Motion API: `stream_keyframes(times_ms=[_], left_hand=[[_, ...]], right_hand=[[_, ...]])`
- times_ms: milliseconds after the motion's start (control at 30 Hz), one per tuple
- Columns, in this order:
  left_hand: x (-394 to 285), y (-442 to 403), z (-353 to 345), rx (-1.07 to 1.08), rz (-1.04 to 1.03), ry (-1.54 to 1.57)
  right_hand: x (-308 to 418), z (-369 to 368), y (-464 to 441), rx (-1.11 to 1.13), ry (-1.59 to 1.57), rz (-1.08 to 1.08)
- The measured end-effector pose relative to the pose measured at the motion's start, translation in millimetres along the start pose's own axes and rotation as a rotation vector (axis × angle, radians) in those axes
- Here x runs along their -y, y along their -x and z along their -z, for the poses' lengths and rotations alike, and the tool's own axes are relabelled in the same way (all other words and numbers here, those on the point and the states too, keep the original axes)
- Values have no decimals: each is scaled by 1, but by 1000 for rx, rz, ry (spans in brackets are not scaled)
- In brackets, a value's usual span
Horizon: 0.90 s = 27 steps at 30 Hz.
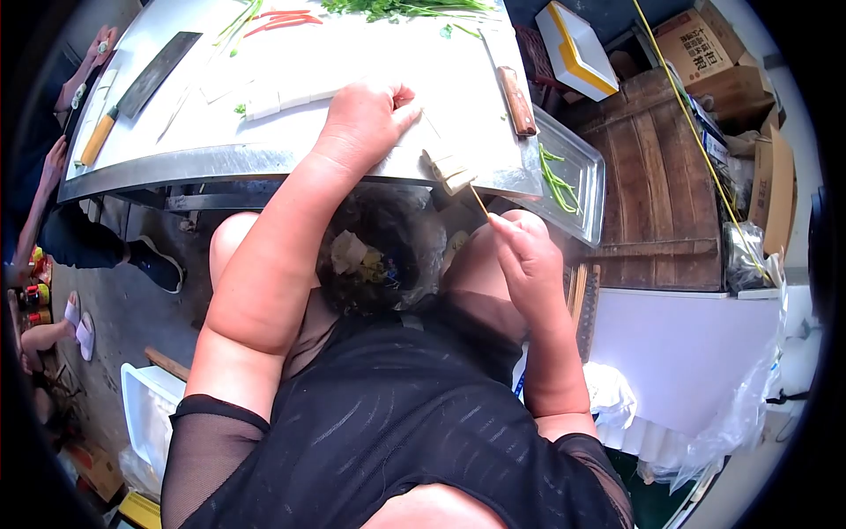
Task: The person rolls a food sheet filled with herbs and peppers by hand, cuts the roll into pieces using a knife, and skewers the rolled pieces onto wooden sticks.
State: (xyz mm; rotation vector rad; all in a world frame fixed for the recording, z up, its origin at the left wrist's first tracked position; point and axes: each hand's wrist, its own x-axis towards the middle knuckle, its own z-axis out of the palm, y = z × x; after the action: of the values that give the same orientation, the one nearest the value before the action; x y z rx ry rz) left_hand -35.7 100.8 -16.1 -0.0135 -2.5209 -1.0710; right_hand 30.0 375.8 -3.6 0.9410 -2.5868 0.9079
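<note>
My right hand pinches the lower end of a thin wooden skewer. Pale, folded or rolled pieces are threaded on its upper part, just over the table's near edge. My left hand is over the white tabletop, its fingers curled in and the thumb close to the index finger. Whatever it may hold is hidden. Beside it lies a row of pale, flat rectangular pieces, partly behind the hand.
A cleaver lies at the left, and a wooden-handled knife at the right. Red pepper strips and green herbs are at the back. A clear tray holds green stems. Another person's hand shows at far left.
</note>
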Motion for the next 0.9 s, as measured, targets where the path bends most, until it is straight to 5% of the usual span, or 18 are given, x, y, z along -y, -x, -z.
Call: stream_keyframes(times_ms=[800, 900], left_hand=[[6, -1, 10, 100, -117, -43], [-6, 18, 2, 100, 263, 821]], right_hand=[[-1, -16, -38, 6, -165, -114], [10, -10, -27, -112, -216, -145]])
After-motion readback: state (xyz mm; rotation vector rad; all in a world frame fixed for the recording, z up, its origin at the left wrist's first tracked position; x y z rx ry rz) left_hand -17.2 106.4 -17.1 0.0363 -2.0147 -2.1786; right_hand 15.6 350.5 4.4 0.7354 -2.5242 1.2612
